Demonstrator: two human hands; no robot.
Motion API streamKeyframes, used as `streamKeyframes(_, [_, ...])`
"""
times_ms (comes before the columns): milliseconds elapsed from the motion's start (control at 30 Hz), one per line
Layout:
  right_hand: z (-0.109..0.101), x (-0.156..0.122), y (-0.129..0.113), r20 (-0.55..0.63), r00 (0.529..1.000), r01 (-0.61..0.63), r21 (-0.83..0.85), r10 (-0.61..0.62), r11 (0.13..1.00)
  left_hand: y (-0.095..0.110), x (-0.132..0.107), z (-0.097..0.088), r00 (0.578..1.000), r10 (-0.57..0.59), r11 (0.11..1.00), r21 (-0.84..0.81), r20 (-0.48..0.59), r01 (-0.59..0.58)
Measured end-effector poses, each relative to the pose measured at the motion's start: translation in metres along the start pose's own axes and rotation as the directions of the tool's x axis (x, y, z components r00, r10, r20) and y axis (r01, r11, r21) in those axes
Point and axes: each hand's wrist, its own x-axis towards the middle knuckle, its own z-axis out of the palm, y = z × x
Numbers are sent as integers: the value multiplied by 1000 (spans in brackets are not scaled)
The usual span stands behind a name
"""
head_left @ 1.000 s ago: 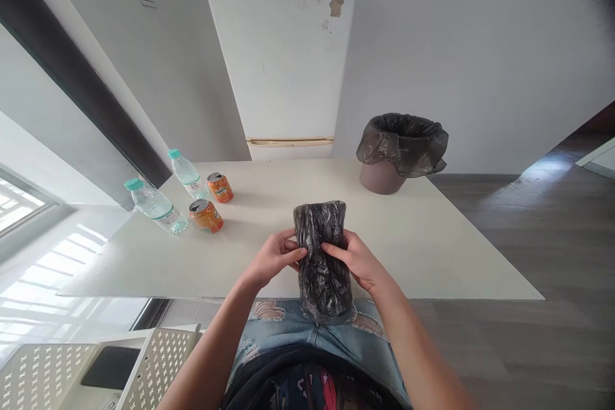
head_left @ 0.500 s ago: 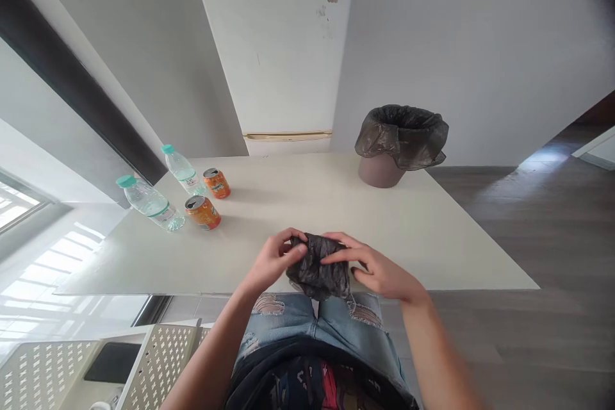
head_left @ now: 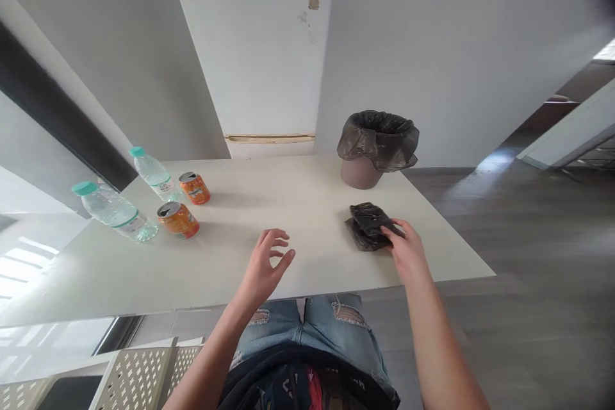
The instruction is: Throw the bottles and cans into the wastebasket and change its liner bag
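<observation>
A folded black plastic bag (head_left: 369,225) is at the right part of the white table, just in front of the bin. My right hand (head_left: 404,242) grips its right edge between thumb and fingers. Over the table's front middle, my left hand (head_left: 269,266) is held with fingers apart and nothing in them. To its left stand two orange soda cans, a nearer can (head_left: 178,220) and a farther can (head_left: 195,188). Beside them are two clear bottles with teal caps, a nearer bottle (head_left: 115,211) and a farther bottle (head_left: 154,174).
A brownish bin (head_left: 360,172) lined with a dark plastic bag (head_left: 379,141) stands at the table's back right. Behind the white table (head_left: 269,198) is a white fridge (head_left: 259,45). Perforated beige baskets (head_left: 137,375) sit below the table at lower left.
The folded bag has moved from the table's front middle to the right, with my right hand. My left hand has let go of it and opened. The view has shifted a little to the right.
</observation>
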Motion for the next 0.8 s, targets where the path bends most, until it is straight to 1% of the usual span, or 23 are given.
streamKeyframes(67, [-28, 25, 11, -145, 989, -10, -63, 1, 998, -9, -7, -3, 1000, -19, 1000, 23, -8, 19])
streamKeyframes(133, [-53, 39, 16, -241, 970, -16, -139, -18, 990, -18, -14, -6, 999, -34, 998, 46, -20, 35])
streamKeyframes(167, [-63, 42, 15, -278, 960, -6, -187, -47, 982, -22, -18, -8, 999, -41, 998, 56, -23, 42])
streamKeyframes(200, [-72, 44, 13, -304, 947, 26, -255, -106, 967, -26, -22, -10, 999, -47, 997, 64, -26, 48])
streamKeyframes(233, [-79, 44, 9, -311, 929, 87, -340, -199, 937, -29, -26, -12, 998, -51, 996, 70, -31, 53])
streamKeyframes(267, [-84, 45, 3, -285, 905, 174, -428, -315, 887, -32, -30, -14, 998, -54, 996, 74, -39, 57])
streamKeyframes(300, [-88, 45, -3, -216, 875, 279, -508, -434, 815, -34, -33, -16, 997, -57, 995, 80, -49, 61])
streamKeyframes(333, [-90, 47, -10, -112, 840, 385, -567, -531, 728, -36, -35, -18, 996, -59, 994, 87, -62, 64])
streamKeyframes(367, [-91, 49, -17, 14, 810, 477, -597, -587, 645, -37, -37, -21, 996, -58, 993, 97, -75, 65])
streamKeyframes(400, [-90, 52, -22, 147, 794, 546, -600, -591, 585, -37, -38, -23, 995, -54, 992, 111, -84, 63])
streamKeyframes(433, [-88, 57, -26, 277, 785, 593, -597, -554, 541, -37, -38, -25, 995, -47, 990, 128, -88, 58])
streamKeyframes(467, [-84, 61, -28, 394, 779, 620, -601, -488, 505, -37, -38, -27, 996, -35, 988, 147, -87, 47])
streamKeyframes(533, [-74, 70, -25, 566, 760, 648, -622, -320, 440, -37, -38, -31, 997, 1, 980, 197, -80, 14])
streamKeyframes(600, [-64, 75, -14, 666, 722, 679, -630, -187, 377, -40, -38, -35, 996, 46, 962, 272, -80, -22])
streamKeyframes(667, [-56, 77, 0, 713, 689, 707, -624, -130, 332, -44, -38, -38, 992, 79, 930, 366, -97, -38])
streamKeyframes(700, [-54, 78, 7, 724, 678, 718, -616, -128, 322, -47, -39, -39, 991, 87, 909, 416, -105, -36])
streamKeyframes(767, [-53, 79, 23, 726, 672, 728, -611, -147, 311, -53, -40, -40, 989, 91, 864, 503, -121, -18])
streamKeyframes(800, [-54, 80, 30, 717, 672, 734, -612, -184, 294, -56, -40, -39, 988, 87, 842, 539, -125, -6])
